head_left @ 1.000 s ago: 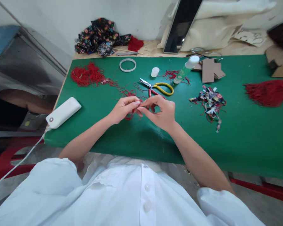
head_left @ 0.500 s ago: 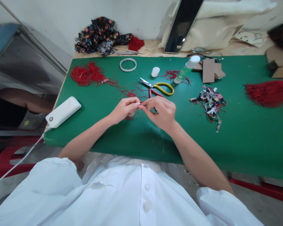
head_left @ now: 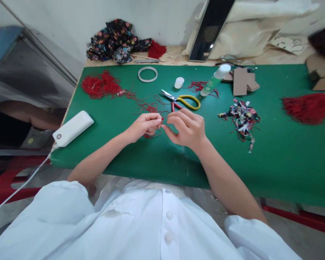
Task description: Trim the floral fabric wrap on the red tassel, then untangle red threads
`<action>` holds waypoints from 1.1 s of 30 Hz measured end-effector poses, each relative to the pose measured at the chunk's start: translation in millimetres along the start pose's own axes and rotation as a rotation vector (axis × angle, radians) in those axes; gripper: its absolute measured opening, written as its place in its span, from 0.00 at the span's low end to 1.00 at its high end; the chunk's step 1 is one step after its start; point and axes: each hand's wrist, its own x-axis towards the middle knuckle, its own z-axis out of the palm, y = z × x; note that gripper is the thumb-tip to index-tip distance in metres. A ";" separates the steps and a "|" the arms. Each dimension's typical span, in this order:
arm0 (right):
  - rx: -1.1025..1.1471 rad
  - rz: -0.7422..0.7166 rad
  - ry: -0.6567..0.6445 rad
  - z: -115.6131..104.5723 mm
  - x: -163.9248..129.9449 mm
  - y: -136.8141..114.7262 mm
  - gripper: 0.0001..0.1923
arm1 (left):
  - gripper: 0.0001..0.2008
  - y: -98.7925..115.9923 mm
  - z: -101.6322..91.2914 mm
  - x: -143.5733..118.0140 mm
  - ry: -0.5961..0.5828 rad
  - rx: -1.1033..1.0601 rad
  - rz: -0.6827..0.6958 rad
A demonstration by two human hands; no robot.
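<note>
— On the green mat (head_left: pixel 273 155), what lies around your hands?

— Biggest first: a heap of red tassel thread (head_left: pixel 310 105) at three o'clock from my hands, well apart. A tangled red thread pile (head_left: pixel 100 86) sits at ten o'clock. The white power bank (head_left: pixel 73 128) lies at nine o'clock, near the mat's edge. Scraps of patterned fabric (head_left: pixel 241 117) lie at three o'clock, nearer than the tassel heap. The yellow-handled scissors (head_left: pixel 182 101) rest at twelve o'clock, just beyond my knuckles.

— And the hands themselves?

— My left hand (head_left: pixel 143 126) has its fingers curled in, thumb and forefinger pressed together on a red thread (head_left: pixel 152 134). My right hand (head_left: pixel 188 128) meets it, fingertips (head_left: pixel 165 127) nearly touching the left ones; its thumb and forefinger are closed toward the same strand, the other fingers loosely bent. Whether the right truly grips it, I cannot tell.

— Where is the thread?

— Between both hands, looping down onto the mat beneath my left fingers.
</note>
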 end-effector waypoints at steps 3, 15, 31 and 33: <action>0.019 0.017 -0.018 0.6 -1.0 1.4 0.11 | 0.22 0.3 0.0 -0.6 -0.001 0.001 0.009; 0.055 0.062 -0.117 6.0 -2.6 -2.3 0.08 | 0.21 -2.2 -0.9 0.9 -0.018 0.053 0.028; 0.286 0.181 -0.124 9.9 -2.5 -3.5 0.09 | 0.21 -0.8 -3.0 0.5 -0.053 0.080 0.037; 0.312 0.193 -0.122 9.8 -2.1 -4.1 0.09 | 0.21 0.1 -3.1 0.4 -0.058 0.082 0.036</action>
